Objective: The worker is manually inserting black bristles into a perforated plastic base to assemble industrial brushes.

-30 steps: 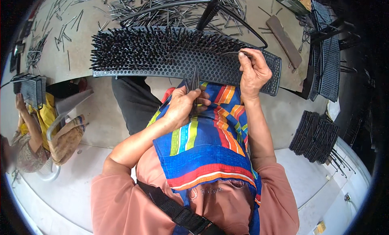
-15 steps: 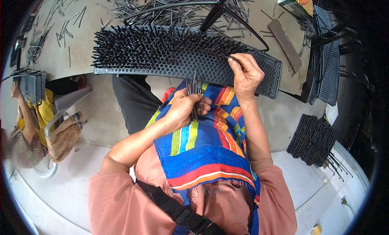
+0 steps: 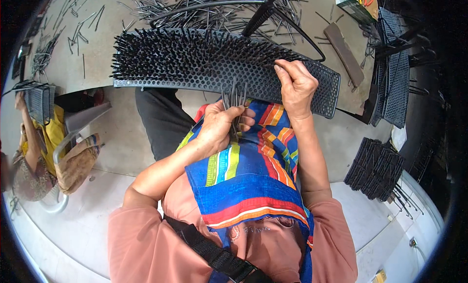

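A long, curved black perforated panel (image 3: 195, 82) lies across in front of me. Dense black upright strips (image 3: 170, 51) fill much of its left and upper part, while bare holes show along the near edge and at the right end. My left hand (image 3: 219, 121), below the panel's near edge, is closed around a bundle of thin dark strips (image 3: 235, 100) that point up and away. At the right edge of the upright strips, my right hand (image 3: 298, 88) pinches with thumb and forefinger; whatever is between the fingertips is too small or hidden to make out.
Loose dark strips (image 3: 204, 19) are heaped behind the panel, beside a bent black metal rod frame (image 3: 256, 17). A flat brown bar (image 3: 343, 54) lies to the right. Perforated panels (image 3: 396, 83) stand at far right, and a bristled stack (image 3: 374, 168) below. Another person's arm (image 3: 31, 132) shows at left.
My left hand has shifted very slightly and its strips have fanned a little. My right hand has edged upward a bit, still pinching at the panel.
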The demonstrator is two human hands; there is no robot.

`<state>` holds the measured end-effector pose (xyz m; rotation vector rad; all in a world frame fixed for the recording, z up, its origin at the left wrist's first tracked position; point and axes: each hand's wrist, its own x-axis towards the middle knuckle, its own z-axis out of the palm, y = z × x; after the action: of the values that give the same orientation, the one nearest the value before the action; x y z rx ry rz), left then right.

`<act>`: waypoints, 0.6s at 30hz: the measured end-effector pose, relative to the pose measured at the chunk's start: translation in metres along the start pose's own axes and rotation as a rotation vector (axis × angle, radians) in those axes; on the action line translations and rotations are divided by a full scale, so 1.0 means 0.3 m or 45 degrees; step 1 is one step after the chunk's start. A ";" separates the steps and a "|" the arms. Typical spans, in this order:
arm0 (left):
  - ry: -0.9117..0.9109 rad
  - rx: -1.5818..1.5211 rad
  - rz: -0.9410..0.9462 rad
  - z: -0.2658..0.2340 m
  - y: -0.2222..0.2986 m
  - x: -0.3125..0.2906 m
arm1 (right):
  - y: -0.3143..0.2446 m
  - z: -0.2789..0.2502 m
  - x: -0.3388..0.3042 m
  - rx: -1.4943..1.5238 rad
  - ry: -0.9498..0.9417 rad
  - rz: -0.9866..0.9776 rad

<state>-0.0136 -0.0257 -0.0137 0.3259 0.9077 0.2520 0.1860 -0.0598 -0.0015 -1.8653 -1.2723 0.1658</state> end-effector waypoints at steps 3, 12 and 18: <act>0.072 -0.011 -0.009 0.019 0.016 -0.007 | 0.022 0.006 -0.013 -0.031 0.050 -0.003; 0.045 -0.023 -0.021 0.023 0.030 0.005 | 0.009 -0.015 -0.022 -0.227 -0.093 0.016; 0.030 -0.007 -0.014 0.033 0.037 0.009 | 0.024 -0.029 -0.019 -0.229 -0.180 0.020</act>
<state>-0.0048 -0.0163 -0.0057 0.3135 0.9314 0.2483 0.1930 -0.0704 -0.0030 -2.0474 -1.4081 0.1998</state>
